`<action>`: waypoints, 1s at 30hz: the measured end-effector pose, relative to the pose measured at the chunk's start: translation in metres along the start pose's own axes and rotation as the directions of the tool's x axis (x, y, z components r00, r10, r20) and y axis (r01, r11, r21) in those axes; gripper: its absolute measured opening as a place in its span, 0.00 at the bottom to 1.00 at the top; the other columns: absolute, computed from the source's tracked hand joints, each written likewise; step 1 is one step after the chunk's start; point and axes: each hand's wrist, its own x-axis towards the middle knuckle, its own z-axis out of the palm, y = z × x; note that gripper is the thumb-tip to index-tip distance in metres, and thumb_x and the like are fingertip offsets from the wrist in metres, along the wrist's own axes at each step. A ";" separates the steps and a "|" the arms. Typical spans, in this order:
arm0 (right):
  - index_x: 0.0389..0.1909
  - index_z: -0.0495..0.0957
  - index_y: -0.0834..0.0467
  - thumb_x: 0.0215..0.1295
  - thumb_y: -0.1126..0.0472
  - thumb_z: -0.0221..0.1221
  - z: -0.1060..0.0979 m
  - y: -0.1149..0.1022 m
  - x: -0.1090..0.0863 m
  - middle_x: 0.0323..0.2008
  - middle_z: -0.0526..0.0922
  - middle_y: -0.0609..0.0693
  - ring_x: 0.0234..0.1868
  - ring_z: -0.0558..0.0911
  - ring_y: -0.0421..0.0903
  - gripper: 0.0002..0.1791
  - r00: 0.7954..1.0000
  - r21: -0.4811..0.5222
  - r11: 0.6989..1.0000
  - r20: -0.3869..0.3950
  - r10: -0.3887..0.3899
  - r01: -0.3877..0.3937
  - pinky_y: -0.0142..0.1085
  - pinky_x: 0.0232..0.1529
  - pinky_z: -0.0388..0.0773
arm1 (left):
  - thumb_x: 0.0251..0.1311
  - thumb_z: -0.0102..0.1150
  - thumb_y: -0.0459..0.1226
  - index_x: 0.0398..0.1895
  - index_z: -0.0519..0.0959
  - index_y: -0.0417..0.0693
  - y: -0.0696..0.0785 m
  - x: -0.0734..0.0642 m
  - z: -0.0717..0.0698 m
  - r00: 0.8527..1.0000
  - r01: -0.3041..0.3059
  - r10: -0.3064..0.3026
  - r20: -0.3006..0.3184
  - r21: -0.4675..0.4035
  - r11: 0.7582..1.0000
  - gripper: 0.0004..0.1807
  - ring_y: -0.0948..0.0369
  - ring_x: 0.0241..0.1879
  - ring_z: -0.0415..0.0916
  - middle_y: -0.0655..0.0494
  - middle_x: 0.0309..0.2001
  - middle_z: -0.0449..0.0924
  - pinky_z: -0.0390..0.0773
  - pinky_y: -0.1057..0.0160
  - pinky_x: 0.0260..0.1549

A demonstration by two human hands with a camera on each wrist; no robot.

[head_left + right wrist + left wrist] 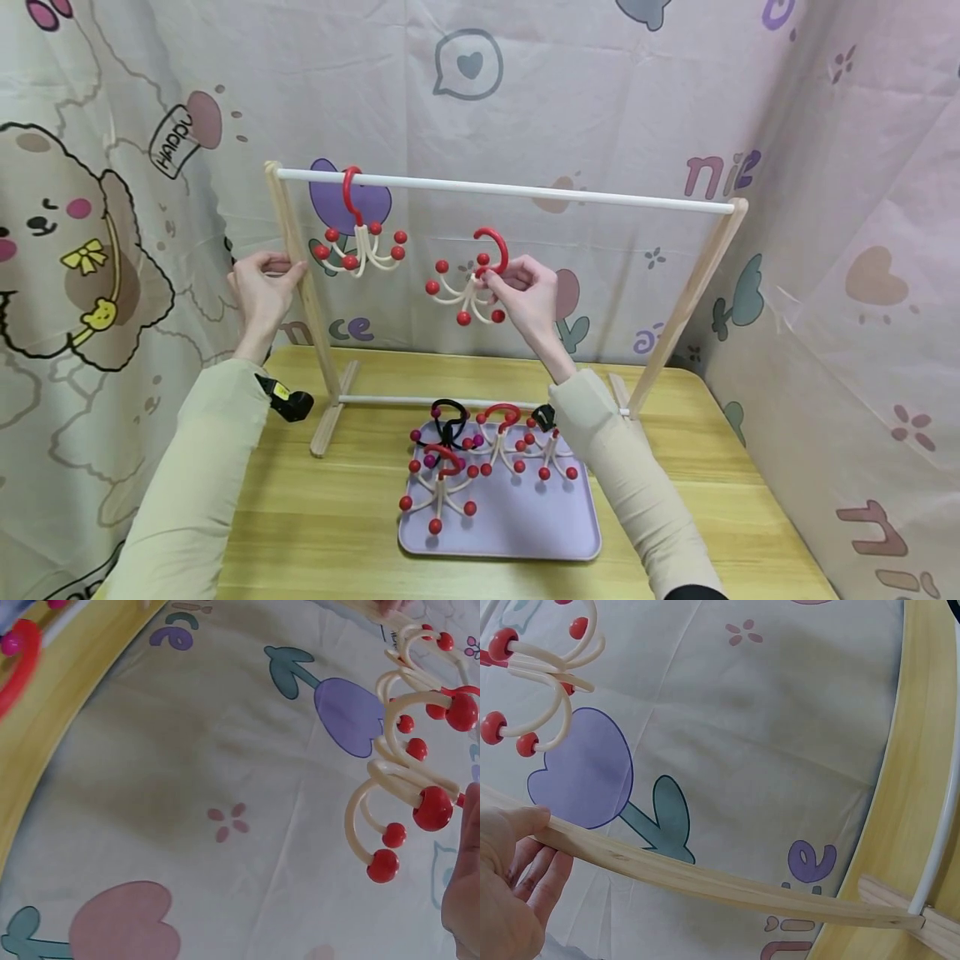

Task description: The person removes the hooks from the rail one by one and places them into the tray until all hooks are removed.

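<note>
My left hand (262,287) holds the left wooden upright (313,321) of a rack with a white top rail (480,187). In the left wrist view, the thumb lies on one side of this post and the fingers on the other. Below the rail, my right hand (531,292) pinches a cream multi-arm hanger (470,292) with red ball tips at the base of its red hook. Its hook is apart from the rail, opening to the left. A similar hanger (362,242) hangs from the rail near its left end.
On the wooden table (300,517), a lilac tray (525,529) holds several hangers: a black one (448,435) with magenta balls, and cream ones with red balls, such as the front one (440,492). The rack's right upright (686,308) stands beyond my right forearm. Printed curtains surround the table.
</note>
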 end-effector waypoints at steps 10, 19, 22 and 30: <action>0.34 0.80 0.67 0.62 0.70 0.66 -0.022 0.017 -0.037 0.29 0.90 0.53 0.27 0.89 0.52 0.04 0.997 0.009 0.997 0.043 0.070 -0.071 0.39 0.27 0.85 | 0.59 0.70 0.41 0.44 0.85 0.36 0.000 -0.001 -0.001 1.000 -0.003 0.003 -0.002 -0.002 1.000 0.17 0.88 0.19 0.67 0.93 0.16 0.65 0.67 0.78 0.32; 0.35 0.76 0.76 0.62 0.73 0.65 -0.037 0.027 -0.077 0.30 0.90 0.58 0.25 0.88 0.44 0.09 0.995 0.072 0.994 0.071 0.071 -0.077 0.36 0.25 0.84 | 0.58 0.70 0.41 0.43 0.85 0.36 0.000 0.000 0.001 1.000 -0.007 0.007 -0.005 -0.009 1.000 0.17 0.89 0.19 0.67 0.94 0.15 0.65 0.68 0.79 0.31; 0.35 0.76 0.76 0.62 0.73 0.64 -0.041 0.032 -0.092 0.31 0.88 0.66 0.22 0.87 0.41 0.09 0.993 0.054 0.994 0.080 0.091 -0.096 0.37 0.24 0.83 | 0.59 0.70 0.41 0.43 0.85 0.36 0.000 -0.001 0.001 1.000 -0.004 0.004 -0.003 -0.011 1.000 0.17 0.89 0.19 0.67 0.93 0.16 0.65 0.68 0.79 0.31; 0.36 0.76 0.77 0.62 0.74 0.64 -0.049 0.043 -0.124 0.31 0.86 0.70 0.23 0.87 0.41 0.09 0.987 0.041 0.989 0.091 0.135 -0.140 0.34 0.25 0.84 | 0.59 0.70 0.41 0.44 0.85 0.36 0.000 -0.001 0.000 1.000 0.003 -0.003 0.003 -0.005 1.000 0.17 0.88 0.19 0.67 0.93 0.16 0.65 0.67 0.77 0.34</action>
